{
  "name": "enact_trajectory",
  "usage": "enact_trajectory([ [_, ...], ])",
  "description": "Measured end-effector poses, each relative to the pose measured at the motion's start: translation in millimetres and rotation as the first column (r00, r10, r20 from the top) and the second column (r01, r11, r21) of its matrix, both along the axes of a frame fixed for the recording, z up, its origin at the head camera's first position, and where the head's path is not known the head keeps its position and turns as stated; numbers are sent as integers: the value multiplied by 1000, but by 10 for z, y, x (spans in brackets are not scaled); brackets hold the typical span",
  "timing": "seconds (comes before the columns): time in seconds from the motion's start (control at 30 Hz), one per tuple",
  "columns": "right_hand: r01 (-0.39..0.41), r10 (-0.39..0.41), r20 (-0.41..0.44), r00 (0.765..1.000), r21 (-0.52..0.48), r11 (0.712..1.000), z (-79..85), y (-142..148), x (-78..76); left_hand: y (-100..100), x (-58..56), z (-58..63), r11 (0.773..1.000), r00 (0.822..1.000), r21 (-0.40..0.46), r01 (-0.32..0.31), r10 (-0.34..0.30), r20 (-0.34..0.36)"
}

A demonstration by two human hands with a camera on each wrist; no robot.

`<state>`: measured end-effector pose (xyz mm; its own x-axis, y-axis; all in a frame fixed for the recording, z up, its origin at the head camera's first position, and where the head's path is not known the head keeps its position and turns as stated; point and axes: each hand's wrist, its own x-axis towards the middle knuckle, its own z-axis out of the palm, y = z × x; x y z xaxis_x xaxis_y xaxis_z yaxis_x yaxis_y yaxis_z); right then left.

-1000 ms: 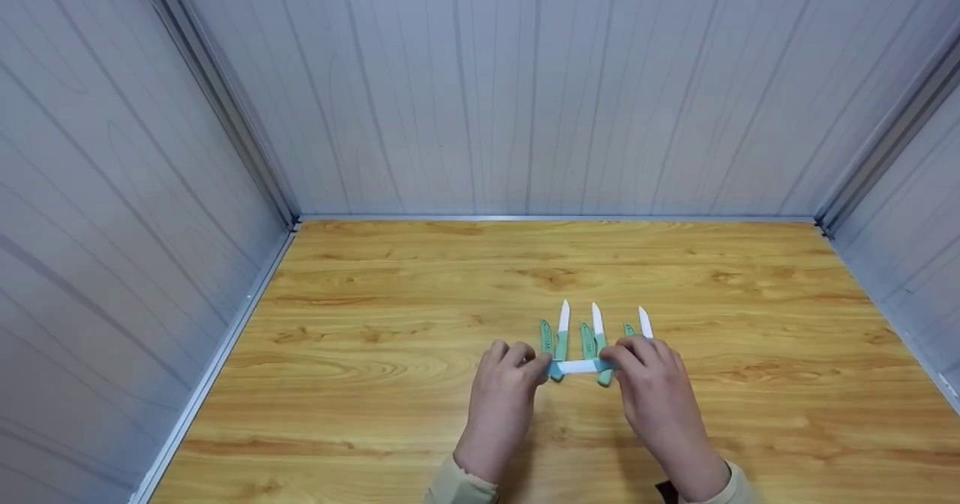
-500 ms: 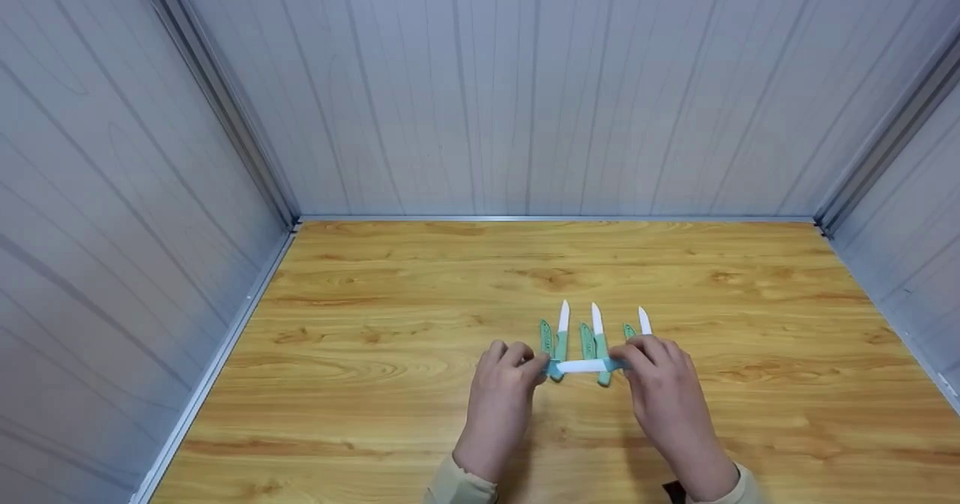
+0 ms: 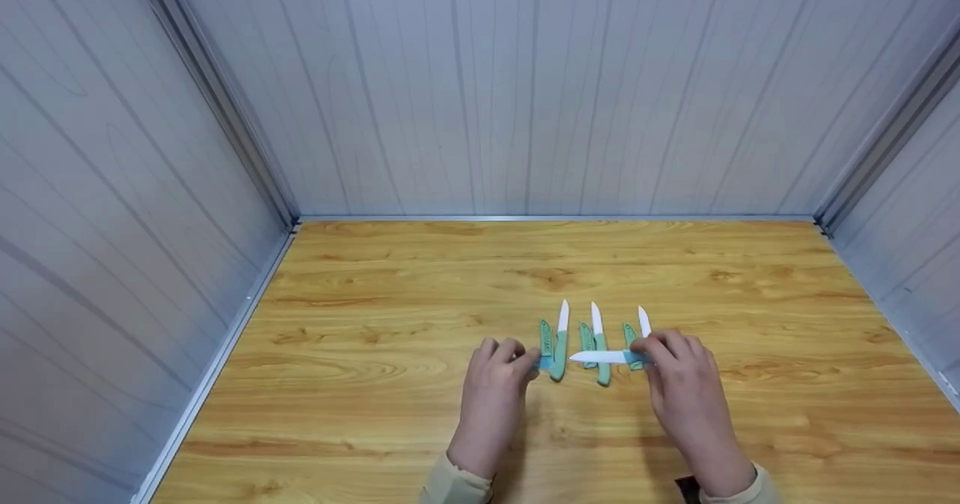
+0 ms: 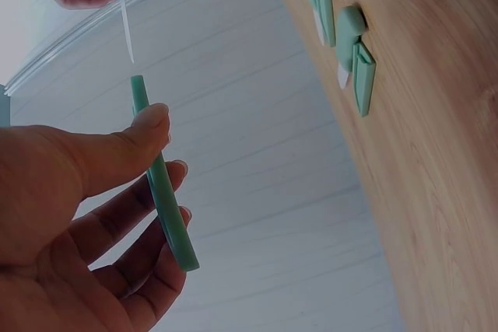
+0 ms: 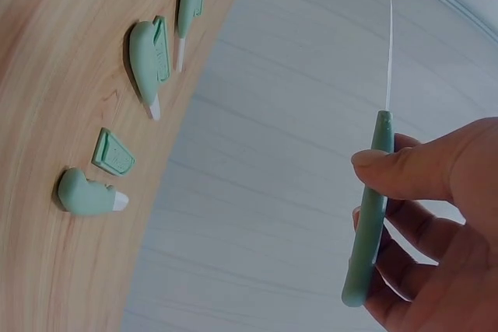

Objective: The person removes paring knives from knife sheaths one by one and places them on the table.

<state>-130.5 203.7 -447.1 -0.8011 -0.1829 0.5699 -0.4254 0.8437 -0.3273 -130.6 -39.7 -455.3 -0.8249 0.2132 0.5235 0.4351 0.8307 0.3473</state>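
My left hand (image 3: 493, 395) pinches a slim green knife sheath (image 4: 170, 211) between thumb and fingers, above the table. In my right hand (image 3: 688, 399) is a paring knife (image 5: 366, 242), gripped by its green handle, its white blade (image 3: 598, 357) bare and pointing left at the sheath's near end. A short gap separates blade tip and sheath in both wrist views. Behind the hands, three more green paring knives lie unsheathed, blades pointing away: a left one (image 3: 560, 350), a middle one (image 3: 601, 350) and a right one (image 3: 644, 319), partly covered by the right hand.
Beside each lying knife, on its left, is a green sheath: the left sheath (image 3: 546, 337), the middle sheath (image 3: 586, 339) and the right sheath (image 3: 630, 331). The wood-grain table (image 3: 375, 414) is bounded by a pale back wall (image 3: 487, 91) and side walls.
The right hand has moved right with the knife, drawing the blade out of the sheath, so its tip now shows. The left hand has shifted slightly left with the sheath.
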Motion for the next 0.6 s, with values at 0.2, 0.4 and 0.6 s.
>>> enact_trajectory([
  [0.2,-3,3,-9,1000,8,1000,-5,-9,0,-10,-3,-15,1000,1000,2,-1,1,18],
  [0.4,-6,6,-32,999,10,1000,-4,-6,7,-20,-3,-41,999,999,32,31,-32,18],
  [0.6,4,-4,-18,1000,28,1000,-5,-9,4,-30,-9,-31,979,972,174,105,-138,192],
])
